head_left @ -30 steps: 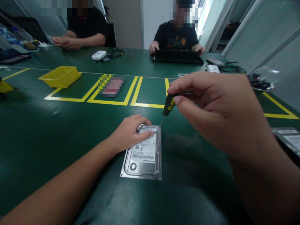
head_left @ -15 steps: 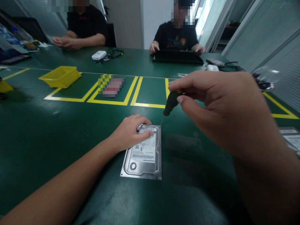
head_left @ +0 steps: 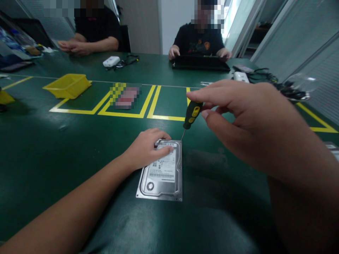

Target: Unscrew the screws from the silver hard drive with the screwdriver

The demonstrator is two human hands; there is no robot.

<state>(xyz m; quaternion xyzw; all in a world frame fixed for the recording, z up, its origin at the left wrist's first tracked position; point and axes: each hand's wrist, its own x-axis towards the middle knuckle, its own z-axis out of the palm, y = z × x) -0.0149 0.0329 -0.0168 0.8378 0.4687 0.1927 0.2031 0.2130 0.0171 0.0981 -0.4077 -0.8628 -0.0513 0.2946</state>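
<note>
A silver hard drive (head_left: 164,188) with a white label lies flat on the green table in front of me. My left hand (head_left: 148,148) grips its upper left part, thumb across the label and fingers along the far edge. In my right hand (head_left: 235,120) is a screwdriver (head_left: 192,114) with a dark green and yellow handle, pinched between thumb and fingers near the top. Its thin shaft slants down to the drive's far right corner, where the tip meets it. Whether a screw sits under the tip is too small to tell.
Yellow tape boxes mark the table beyond the drive. A yellow bin (head_left: 68,86) stands at the left, and a blurred pinkish item (head_left: 127,97) lies beside it. White adapters and cables lie farther back. Two people sit across, one holding a black case (head_left: 201,63).
The screwdriver handle has turned in my right fingers, so its yellow patches now face me. My right hand has shifted slightly left. My left hand and the drive stay in place.
</note>
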